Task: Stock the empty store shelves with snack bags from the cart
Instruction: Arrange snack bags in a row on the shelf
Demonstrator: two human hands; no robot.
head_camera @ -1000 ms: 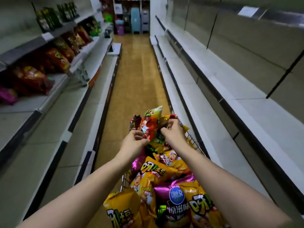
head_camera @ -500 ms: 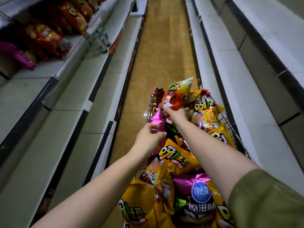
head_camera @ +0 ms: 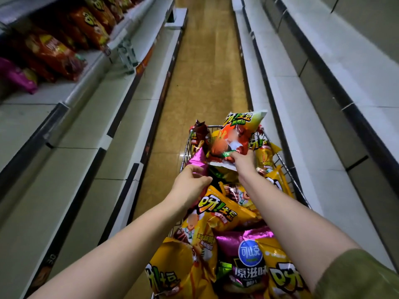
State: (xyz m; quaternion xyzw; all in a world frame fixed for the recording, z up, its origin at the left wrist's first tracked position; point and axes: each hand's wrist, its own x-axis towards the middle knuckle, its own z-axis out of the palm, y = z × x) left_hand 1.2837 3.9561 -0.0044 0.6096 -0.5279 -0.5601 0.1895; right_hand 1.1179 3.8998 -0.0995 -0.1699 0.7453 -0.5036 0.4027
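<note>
Head view: my right grip (head_camera: 243, 161) pinches the bottom seam of the red-and-green snack bag (head_camera: 235, 134). The bag is raised above the far end of the cart (head_camera: 216, 126), its top pointing away from me. My left grip (head_camera: 191, 180) sits by the cart's left rim, fingers curled against the lower corner of a magenta bag (head_camera: 197, 160). I cannot tell whether it clamps that corner or only touches it. The rest of the stock, mostly yellow bags (head_camera: 218, 212), is heaped in the cart nearer to me.

As I judge it, the step in hand is lifting this bag clear and carrying it to a shelf. A seam pinch is weak for a puffy, slippery pack. Before swinging it, I would work my fingers further onto the body or bring the left grip under it. I should lift straight up first, so the bag drags no neighbours over the cart's rim.

The left shelf tiers (head_camera: 71, 152) beside the cart lie empty below the tier holding red bags (head_camera: 54, 52). The right shelf tiers (head_camera: 302, 89) on the cart's other side are empty too, and I'd take whichever is nearest. I should set the bag upright, face outward and pushed to the back, without squeezing, since the contents likely crush easily.
</note>
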